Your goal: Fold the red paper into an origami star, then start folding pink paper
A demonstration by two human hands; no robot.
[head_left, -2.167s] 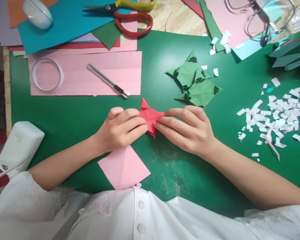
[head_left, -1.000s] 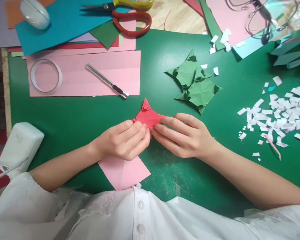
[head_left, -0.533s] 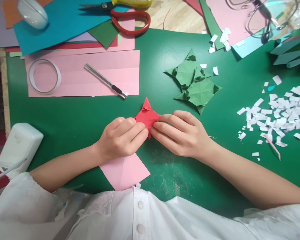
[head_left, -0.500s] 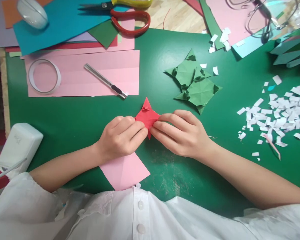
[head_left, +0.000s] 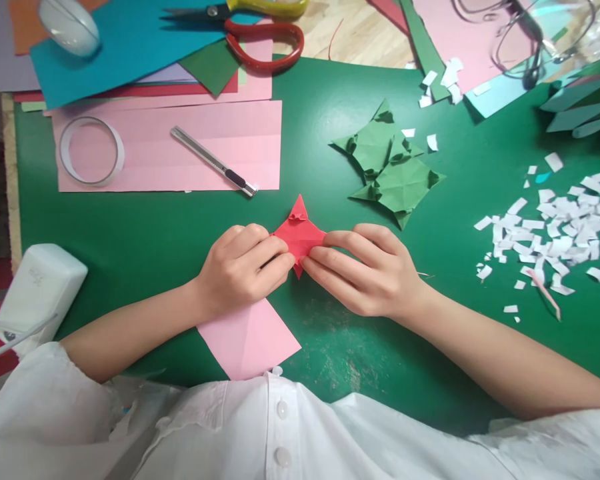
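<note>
A small folded red paper piece (head_left: pixel 299 233) lies on the green mat (head_left: pixel 145 233), its upper tip pointing away from me. My left hand (head_left: pixel 243 268) pinches its left side with fingers curled. My right hand (head_left: pixel 367 269) presses its right side with thumb and forefinger. The lower part of the red piece is hidden between my fingertips. A pink paper square (head_left: pixel 247 339) lies under my left wrist, near my white shirt.
Two folded green paper shapes (head_left: pixel 393 167) lie beyond my right hand. White paper scraps (head_left: pixel 555 233) litter the right. A craft knife (head_left: pixel 214 162) and tape ring (head_left: pixel 91 151) rest on a pink sheet (head_left: pixel 155 160). Scissors (head_left: pixel 260 30), coloured sheets, a mouse (head_left: pixel 70 27) and a white device (head_left: pixel 37 290) surround.
My hands have kept working the red piece in place; it has turned slightly, and its tip now points straight away from me. My fingers shifted along its edges.
</note>
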